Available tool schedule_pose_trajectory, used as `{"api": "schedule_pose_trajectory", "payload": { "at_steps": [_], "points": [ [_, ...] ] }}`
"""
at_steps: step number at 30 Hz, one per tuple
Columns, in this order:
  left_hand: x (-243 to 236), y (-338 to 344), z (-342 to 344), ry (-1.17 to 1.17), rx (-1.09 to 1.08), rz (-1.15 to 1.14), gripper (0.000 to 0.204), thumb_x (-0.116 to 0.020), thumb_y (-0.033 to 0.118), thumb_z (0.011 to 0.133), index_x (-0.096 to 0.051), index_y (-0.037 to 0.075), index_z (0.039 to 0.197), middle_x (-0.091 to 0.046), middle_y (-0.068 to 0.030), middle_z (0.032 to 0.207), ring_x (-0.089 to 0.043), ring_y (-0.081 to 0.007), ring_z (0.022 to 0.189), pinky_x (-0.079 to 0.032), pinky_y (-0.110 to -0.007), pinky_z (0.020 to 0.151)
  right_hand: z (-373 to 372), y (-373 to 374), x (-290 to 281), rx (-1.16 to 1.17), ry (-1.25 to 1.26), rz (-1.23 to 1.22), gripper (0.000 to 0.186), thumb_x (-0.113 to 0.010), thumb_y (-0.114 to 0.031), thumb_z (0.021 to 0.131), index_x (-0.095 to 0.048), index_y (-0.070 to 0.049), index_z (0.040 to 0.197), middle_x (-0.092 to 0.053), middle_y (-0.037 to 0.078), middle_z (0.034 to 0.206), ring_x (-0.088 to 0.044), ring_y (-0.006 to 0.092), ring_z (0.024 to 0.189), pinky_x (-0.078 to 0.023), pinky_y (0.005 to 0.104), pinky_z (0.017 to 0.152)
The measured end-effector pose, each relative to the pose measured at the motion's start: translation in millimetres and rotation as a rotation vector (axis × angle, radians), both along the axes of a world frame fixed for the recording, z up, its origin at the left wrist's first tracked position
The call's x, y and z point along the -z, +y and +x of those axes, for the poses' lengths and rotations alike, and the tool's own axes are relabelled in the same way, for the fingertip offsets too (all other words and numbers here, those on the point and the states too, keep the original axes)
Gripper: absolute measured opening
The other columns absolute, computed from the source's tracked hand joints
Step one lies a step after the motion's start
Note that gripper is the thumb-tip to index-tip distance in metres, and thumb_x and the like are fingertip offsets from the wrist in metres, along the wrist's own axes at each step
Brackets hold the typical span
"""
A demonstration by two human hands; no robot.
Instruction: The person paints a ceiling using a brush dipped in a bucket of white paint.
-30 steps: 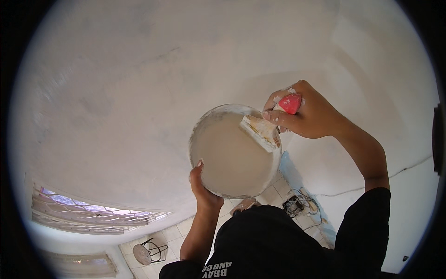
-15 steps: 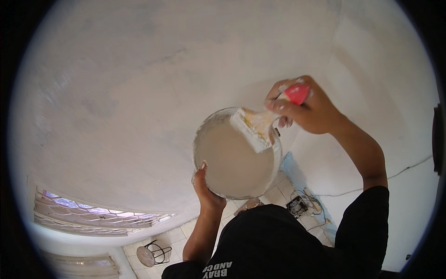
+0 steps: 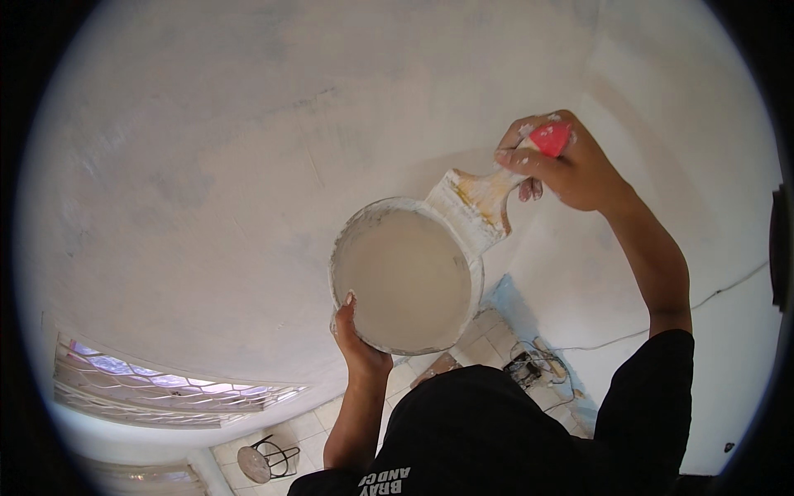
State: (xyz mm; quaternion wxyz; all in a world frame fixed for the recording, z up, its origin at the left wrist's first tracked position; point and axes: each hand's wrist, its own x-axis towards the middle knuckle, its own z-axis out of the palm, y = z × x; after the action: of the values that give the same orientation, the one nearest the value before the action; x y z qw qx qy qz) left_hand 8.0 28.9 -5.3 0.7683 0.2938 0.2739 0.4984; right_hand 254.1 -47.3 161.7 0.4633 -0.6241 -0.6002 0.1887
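Note:
My left hand point(image 3: 360, 339) grips a round bucket point(image 3: 471, 306) at its lower left, thumb over the rim. The bucket holds pale greige, watery liquid. My right hand point(image 3: 583, 165), speckled with white, is closed on a wide paint brush point(image 3: 475, 202) with a red-tipped handle. The brush's white-coated head is at the bucket's upper-right rim, partly outside it; whether it touches the rim is unclear.
A patchy white wall point(image 3: 207, 165) faces me, meeting another wall point(image 3: 719, 215) at right. A barred window point(image 3: 157, 372) is lower left. Below are a tiled floor point(image 3: 306, 430), a round stool point(image 3: 255, 463) and dark equipment with wires point(image 3: 523, 369). A cable runs along the right wall.
My right hand and the brush have moved up and right, out of the bucket's middle to its rim. The bucket in my left hand has shifted slightly left since half a second ago.

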Motion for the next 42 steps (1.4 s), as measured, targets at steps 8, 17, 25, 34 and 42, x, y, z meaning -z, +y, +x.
{"api": "schedule_pose_trajectory", "payload": {
  "at_steps": [8,17,25,34,42],
  "points": [
    [5.3,0.8,3.0,0.003,0.023,0.006,0.046,-0.046,0.032,0.082,-0.048,0.001,0.115,-0.054,-0.0098,0.108,-0.053,-0.0211,0.1,-0.043,-0.034,0.083,17.5,-0.1,1.7,-0.069,0.105,-0.057,0.015,-0.057,-0.012,0.079,-0.06,0.003,0.077,-0.057,0.006,0.058,-0.055,0.0114,0.046,-0.044,0.022,0.044],
    [5.8,-5.9,6.3,-0.013,0.103,0.026,0.047,-0.041,0.036,0.082,-0.049,0.002,0.114,-0.055,-0.0098,0.108,-0.052,-0.023,0.102,-0.041,-0.035,0.085,52.4,-1.2,-78.1,0.11,0.312,0.395,0.022,-0.053,-0.019,0.085,-0.058,0.002,0.089,-0.06,0.012,0.072,-0.061,0.0177,0.056,-0.049,0.0281,0.05],
    [5.3,-11.2,7.5,0.034,0.049,-0.029,0.045,-0.032,0.036,0.087,-0.049,0.004,0.113,-0.056,-0.009,0.106,-0.054,-0.0224,0.099,-0.043,-0.035,0.083,72.5,54.9,-244.5,0.03,0.565,1.026,0.016,-0.056,-0.013,0.081,-0.054,0.003,0.079,-0.061,0.014,0.072,-0.062,0.0214,0.065,-0.05,0.03,0.059],
    [14.8,-6.0,7.3,0.062,0.076,-0.031,0.048,-0.029,0.038,0.088,-0.048,0.003,0.114,-0.055,-0.0106,0.109,-0.053,-0.0232,0.102,-0.043,-0.036,0.085,27.0,113.8,-351.6,0.128,0.739,1.365,0.02,-0.059,-0.015,0.078,-0.048,0.0,0.085,-0.058,0.015,0.076,-0.059,0.0222,0.054,-0.05,0.0316,0.048],
    [14.2,-2.1,4.3,0.086,0.091,0.002,0.048,-0.029,0.039,0.088,-0.047,0.004,0.116,-0.053,-0.0109,0.112,-0.052,-0.0236,0.103,-0.042,-0.037,0.086,131.3,83.4,-276.7,0.582,0.307,1.295,0.023,-0.06,-0.01,0.075,-0.04,-0.005,0.064,-0.053,0.014,0.059,-0.06,0.0254,0.05,-0.05,0.0363,0.045]
  ]
}}
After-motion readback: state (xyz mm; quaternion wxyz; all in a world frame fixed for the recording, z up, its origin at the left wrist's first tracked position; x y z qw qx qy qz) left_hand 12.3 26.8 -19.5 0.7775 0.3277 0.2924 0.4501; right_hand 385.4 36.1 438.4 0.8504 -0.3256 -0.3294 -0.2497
